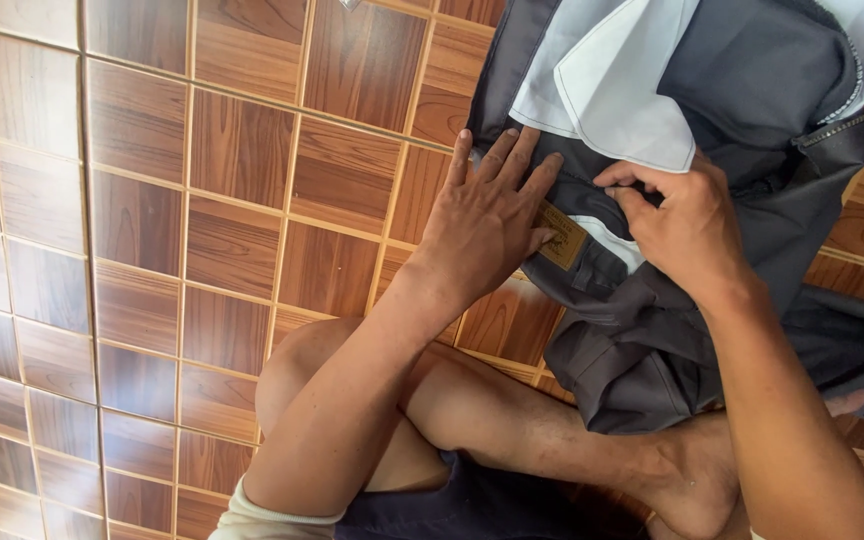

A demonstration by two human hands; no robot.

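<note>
Head view: grey trousers (lying on the tiled floor) are being pressed flat by the open left hand, while fabric is being pinched by the right hand.

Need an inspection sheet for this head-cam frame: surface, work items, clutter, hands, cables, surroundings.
Surface: glossy brown wood-pattern tiled floor with pale grout lines.
Job's things: dark grey trousers turned to show the white pocket lining; a tan rectangular patch label on the waistband.
Clutter: nothing seen.
Grippers: left hand lies flat, fingers spread, on the waistband beside the label; right hand pinches the fabric below the lining.
Cables: nothing seen.
Surroundings: the person sits on the floor, bare knee bent, bare foot next to the trousers.
</note>
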